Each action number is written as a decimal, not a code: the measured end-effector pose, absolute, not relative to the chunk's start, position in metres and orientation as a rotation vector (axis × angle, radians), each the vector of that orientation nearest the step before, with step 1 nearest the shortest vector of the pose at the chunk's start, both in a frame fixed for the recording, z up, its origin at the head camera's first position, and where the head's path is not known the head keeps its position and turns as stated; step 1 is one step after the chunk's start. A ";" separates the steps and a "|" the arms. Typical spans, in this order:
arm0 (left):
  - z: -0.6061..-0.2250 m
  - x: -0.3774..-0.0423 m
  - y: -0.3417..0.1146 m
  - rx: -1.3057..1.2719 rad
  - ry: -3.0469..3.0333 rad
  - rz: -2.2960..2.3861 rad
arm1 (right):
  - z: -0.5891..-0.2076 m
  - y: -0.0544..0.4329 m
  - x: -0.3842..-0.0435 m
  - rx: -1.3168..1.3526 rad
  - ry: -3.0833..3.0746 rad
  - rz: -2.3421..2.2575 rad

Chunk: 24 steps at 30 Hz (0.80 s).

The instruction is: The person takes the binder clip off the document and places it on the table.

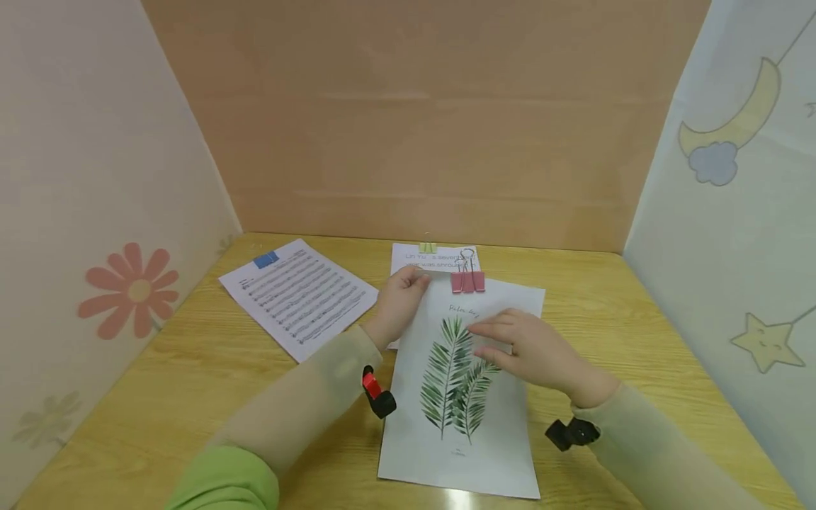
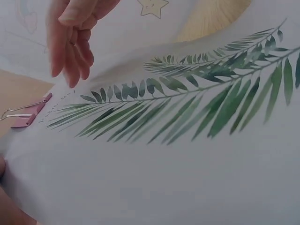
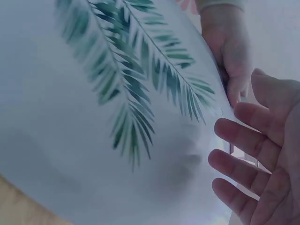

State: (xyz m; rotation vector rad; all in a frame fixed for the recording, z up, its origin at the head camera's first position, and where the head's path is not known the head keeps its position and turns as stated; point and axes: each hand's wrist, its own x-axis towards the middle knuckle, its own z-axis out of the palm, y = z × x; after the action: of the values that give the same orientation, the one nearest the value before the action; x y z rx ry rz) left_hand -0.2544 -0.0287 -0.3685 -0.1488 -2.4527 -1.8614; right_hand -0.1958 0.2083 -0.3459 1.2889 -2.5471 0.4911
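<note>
A white sheet (image 1: 408, 453) printed with green palm leaves lies lengthwise in front of the person, a pink binder clip (image 1: 468, 282) on its top edge. My left hand (image 1: 398, 301) pinches the sheet's upper left corner between thumb and fingers. Over the upper right of the print, my right hand (image 1: 532, 347) is held with its fingers loosely extended, nothing in its grasp. The right wrist view shows those spread fingers (image 3: 246, 140) beside the sheet near its clipped end. In the left wrist view the clip (image 2: 30, 112) has its wire handles pointing outward.
Behind the palm sheet lies a partly covered text page (image 1: 401, 253) with a yellow-green clip (image 1: 428, 247). To the left are music sheets (image 1: 306, 301) under a blue clip (image 1: 265, 259). A brown panel (image 1: 421, 127) and patterned side walls (image 1: 720, 234) enclose the wooden table (image 1: 612, 340).
</note>
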 end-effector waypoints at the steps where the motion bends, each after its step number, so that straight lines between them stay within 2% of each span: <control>1: -0.368 -0.253 -0.033 -0.133 -2.446 -1.873 | -0.343 0.204 -0.200 1.279 -2.557 0.519; 12: -0.363 -0.247 -0.066 -0.064 -2.350 -1.870 | -0.315 0.163 -0.231 1.218 -2.512 0.735; 24: -0.351 -0.230 -0.084 -0.070 -2.297 -1.916 | -0.290 0.139 -0.248 0.888 -2.380 1.072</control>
State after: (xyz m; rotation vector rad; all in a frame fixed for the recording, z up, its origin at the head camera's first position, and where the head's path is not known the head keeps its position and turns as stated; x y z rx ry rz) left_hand -0.2297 -0.0835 -0.3511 -0.0703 -2.2971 -1.9161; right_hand -0.2484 0.1391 -0.2898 0.8876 -2.3801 1.0718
